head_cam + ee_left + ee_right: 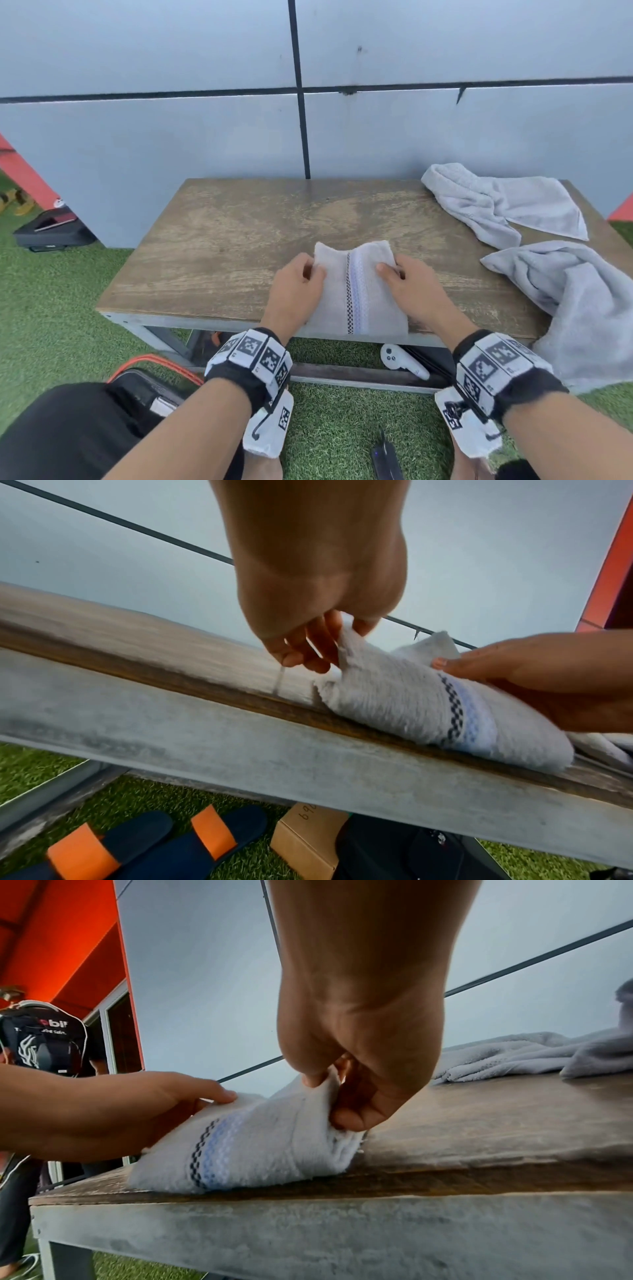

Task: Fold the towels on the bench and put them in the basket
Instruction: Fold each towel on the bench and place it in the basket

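A small white towel with a blue band and a dark checkered line lies folded at the near edge of the wooden bench. My left hand pinches the towel's left far corner. My right hand pinches its right far corner, thumb on top and fingers curled under the layers. Both far corners are lifted off the wood. Two more grey towels lie crumpled on the bench: one at the far right, one hanging over the right near edge. No basket shows in any view.
A grey panelled wall stands behind the bench. Under the bench lie a white controller, blue-and-orange sandals and a cardboard box. A black bag sits on the green turf at my left. A person stands beyond the bench's left end.
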`<state>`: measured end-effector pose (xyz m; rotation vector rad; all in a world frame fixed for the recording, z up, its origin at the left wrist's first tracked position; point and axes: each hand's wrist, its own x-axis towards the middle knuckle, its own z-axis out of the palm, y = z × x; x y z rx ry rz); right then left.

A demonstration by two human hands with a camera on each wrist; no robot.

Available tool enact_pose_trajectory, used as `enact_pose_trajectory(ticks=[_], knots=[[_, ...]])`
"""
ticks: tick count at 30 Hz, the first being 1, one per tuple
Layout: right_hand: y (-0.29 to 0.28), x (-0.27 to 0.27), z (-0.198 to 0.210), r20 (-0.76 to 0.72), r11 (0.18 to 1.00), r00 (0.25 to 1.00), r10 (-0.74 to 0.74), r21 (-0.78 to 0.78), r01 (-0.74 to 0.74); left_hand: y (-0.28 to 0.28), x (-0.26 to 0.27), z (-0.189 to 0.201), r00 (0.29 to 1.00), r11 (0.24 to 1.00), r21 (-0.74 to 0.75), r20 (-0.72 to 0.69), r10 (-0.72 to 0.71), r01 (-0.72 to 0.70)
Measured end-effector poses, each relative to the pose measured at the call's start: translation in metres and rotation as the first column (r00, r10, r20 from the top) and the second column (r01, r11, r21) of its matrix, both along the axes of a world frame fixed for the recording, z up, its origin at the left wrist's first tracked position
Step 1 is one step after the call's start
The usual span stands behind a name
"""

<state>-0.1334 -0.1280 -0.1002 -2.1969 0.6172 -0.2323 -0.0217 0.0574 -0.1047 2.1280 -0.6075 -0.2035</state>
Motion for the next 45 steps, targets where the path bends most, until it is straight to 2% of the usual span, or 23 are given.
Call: enact_pose_trajectory(ticks=[2,5,12,23,25,28,30,34,37,40,45], knots=[[-0.005,0.006,-0.006,-0.003,0.999,0.999,-0.039,-0.024,0.039,-0.007,0.001,-0.005,0.999,0.999,0.011,0.003,0.048,-0.048],[-0.009,0.01,-0.016,-0.09,0.993,0.993,-0.07,-0.102,0.06,-0.014,0.001,-0.017,0.995,0.985,0.149,0.052,0.08,-0.087],[-0.014,0.017,-0.023,-0.173,0.979,0.98,-0.098,-0.193,0.064,-0.027,-0.001,-0.018,0.968,0.918,0.341,0.21,0.136,-0.203],[-0.015,0.025,-0.031,-0.199,0.946,0.963,-0.184,-0.302,0.118,-0.028,0.001,-0.015,0.972,0.912,0.38,0.225,0.067,-0.151],[-0.016,0.025,-0.033,-0.19,0.946,0.962,-0.196,-0.295,0.134,-0.029,0.004,-0.012,0.967,0.902,0.429,0.246,-0.062,-0.051],[-0.017,0.025,-0.035,-0.191,0.944,0.959,-0.209,-0.294,0.147,-0.031,0.01,-0.005,0.959,0.815,0.576,0.191,-0.212,0.065],[-0.018,0.025,-0.036,-0.199,0.948,0.958,-0.205,-0.282,0.144,-0.033,0.011,-0.002,0.967,0.793,0.604,0.149,-0.207,0.077],[-0.017,0.022,-0.033,-0.211,0.961,0.956,-0.205,-0.229,0.155,-0.033,0.005,0.002,0.979,0.797,0.601,0.126,-0.162,0.054],[-0.013,0.016,-0.027,-0.175,0.963,0.953,-0.248,-0.155,0.222,-0.03,0.0,0.005,0.986,0.778,0.628,0.131,-0.106,0.0],[-0.006,0.008,-0.022,-0.112,0.965,0.959,-0.261,-0.062,0.255,-0.027,-0.008,0.008,0.992,0.728,0.684,0.122,-0.041,-0.054],[0.003,-0.003,-0.019,-0.054,0.962,0.96,-0.274,-0.022,0.273,-0.016,-0.015,0.03,0.995,0.604,0.793,0.098,0.008,-0.082]])
